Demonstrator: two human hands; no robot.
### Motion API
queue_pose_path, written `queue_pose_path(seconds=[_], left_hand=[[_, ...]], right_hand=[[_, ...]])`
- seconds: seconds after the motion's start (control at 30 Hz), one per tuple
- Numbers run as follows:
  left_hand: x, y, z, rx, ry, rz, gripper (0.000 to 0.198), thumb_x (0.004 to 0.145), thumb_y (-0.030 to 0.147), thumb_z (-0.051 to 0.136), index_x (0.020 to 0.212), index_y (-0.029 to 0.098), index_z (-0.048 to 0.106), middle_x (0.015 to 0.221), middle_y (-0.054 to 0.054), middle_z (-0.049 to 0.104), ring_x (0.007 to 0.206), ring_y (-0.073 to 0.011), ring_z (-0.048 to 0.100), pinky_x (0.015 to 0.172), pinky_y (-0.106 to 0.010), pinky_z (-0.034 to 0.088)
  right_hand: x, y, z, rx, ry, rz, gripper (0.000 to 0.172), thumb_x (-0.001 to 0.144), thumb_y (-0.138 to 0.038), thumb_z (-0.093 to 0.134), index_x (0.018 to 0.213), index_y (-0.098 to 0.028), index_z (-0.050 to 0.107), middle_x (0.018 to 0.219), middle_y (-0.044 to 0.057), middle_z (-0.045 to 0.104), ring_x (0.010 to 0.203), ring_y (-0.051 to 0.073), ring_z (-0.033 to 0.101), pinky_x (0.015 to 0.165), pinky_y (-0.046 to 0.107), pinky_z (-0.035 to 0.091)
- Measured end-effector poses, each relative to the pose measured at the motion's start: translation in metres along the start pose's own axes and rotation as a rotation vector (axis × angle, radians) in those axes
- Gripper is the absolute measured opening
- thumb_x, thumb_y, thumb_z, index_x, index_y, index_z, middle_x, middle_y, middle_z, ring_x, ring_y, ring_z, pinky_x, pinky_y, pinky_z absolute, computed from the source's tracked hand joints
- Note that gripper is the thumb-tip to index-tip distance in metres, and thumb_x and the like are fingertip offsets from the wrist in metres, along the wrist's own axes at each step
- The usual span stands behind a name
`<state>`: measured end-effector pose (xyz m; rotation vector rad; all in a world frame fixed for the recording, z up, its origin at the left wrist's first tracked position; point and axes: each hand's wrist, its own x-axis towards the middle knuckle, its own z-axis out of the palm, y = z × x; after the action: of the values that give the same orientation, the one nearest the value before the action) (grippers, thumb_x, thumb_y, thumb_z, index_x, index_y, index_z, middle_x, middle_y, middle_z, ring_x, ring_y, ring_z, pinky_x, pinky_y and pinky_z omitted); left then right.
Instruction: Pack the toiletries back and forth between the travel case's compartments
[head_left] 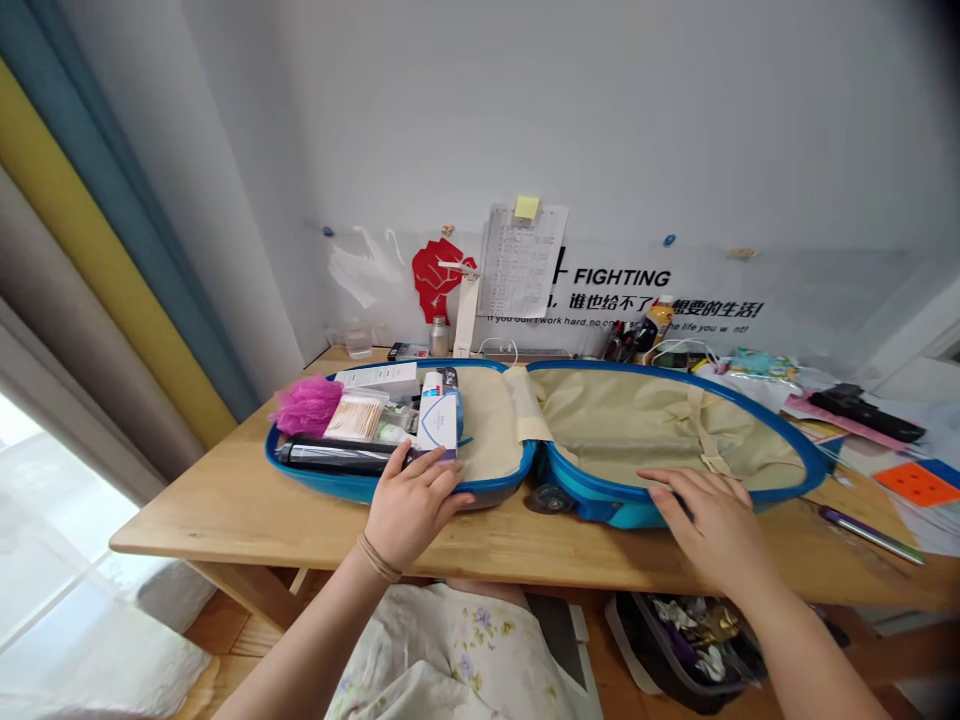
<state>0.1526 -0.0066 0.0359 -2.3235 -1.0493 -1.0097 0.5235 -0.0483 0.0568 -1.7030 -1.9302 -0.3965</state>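
A blue suitcase [577, 493] lies open on the wooden desk [247, 505], with beige lining in both halves. Its left half holds a pink bath puff [307, 403], a pack of cotton swabs [354, 416], a black tube [334, 455], white boxes and a blue-and-white box [438, 420]. My left hand [411, 505] rests on the near rim of the left half, fingers curled around the bottom of the blue-and-white box. My right hand [709, 520] lies flat, fingers spread, on the near rim of the right half, which holds only straps.
Beyond the suitcase stand bottles, pens and a paper sheet taped to the wall. Papers, a black device [866, 412], an orange card and a purple pen [870, 533] lie to the right. A bin of items [690, 640] sits under the desk. Curtains hang at left.
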Motion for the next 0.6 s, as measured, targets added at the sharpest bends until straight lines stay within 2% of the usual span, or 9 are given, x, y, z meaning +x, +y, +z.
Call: queue_pose_path(seconds=[0.13,0.3,0.47,0.53,0.6], left_hand=[[-0.009,-0.014,-0.010,0.021,-0.018,0.016,0.029,0.100,0.041,0.047,0.095,0.025,0.070,0.101,0.001,0.077,0.106,-0.0197,0.069,0.118,-0.040,0.020],[-0.027,-0.053,-0.029,0.054,-0.076,0.023,0.033,0.100,0.044,0.044,0.102,0.026,0.071,0.107,-0.002,0.076,0.104,-0.0210,0.070,0.117,-0.041,0.023],[-0.047,-0.101,-0.053,0.072,-0.111,0.021,0.030,0.097,0.047,0.047,0.103,0.030,0.071,0.104,-0.001,0.076,0.098,-0.0212,0.072,0.113,-0.042,0.030],[-0.050,-0.110,-0.061,0.074,-0.128,0.018,0.029,0.095,0.048,0.049,0.103,0.031,0.071,0.102,0.000,0.077,0.096,-0.0220,0.072,0.112,-0.043,0.032],[-0.047,-0.107,-0.063,0.093,-0.107,-0.006,0.030,0.094,0.049,0.050,0.106,0.031,0.070,0.108,-0.002,0.075,0.102,-0.0252,0.070,0.111,-0.046,0.033]], right_hand=[[0.003,-0.026,0.006,0.057,0.079,-0.120,0.055,0.097,-0.060,0.033,0.073,-0.023,0.066,0.075,0.003,0.071,0.074,0.018,0.062,0.075,0.035,0.035],[0.002,-0.068,0.015,0.085,0.147,-0.221,0.042,0.098,-0.049,0.042,0.080,-0.021,0.066,0.076,0.002,0.069,0.075,0.016,0.059,0.077,0.032,0.031],[0.003,-0.115,0.023,0.141,0.008,-0.184,0.031,0.097,-0.039,0.045,0.091,-0.022,0.069,0.086,0.004,0.071,0.085,0.019,0.060,0.082,0.035,0.034],[0.005,-0.129,0.024,0.157,-0.056,-0.166,0.029,0.097,-0.037,0.044,0.099,-0.023,0.069,0.094,0.006,0.072,0.089,0.021,0.061,0.086,0.038,0.037],[0.001,-0.136,0.021,0.185,-0.075,-0.185,0.032,0.096,-0.037,0.044,0.115,-0.025,0.067,0.108,0.007,0.072,0.100,0.023,0.063,0.091,0.041,0.042]])
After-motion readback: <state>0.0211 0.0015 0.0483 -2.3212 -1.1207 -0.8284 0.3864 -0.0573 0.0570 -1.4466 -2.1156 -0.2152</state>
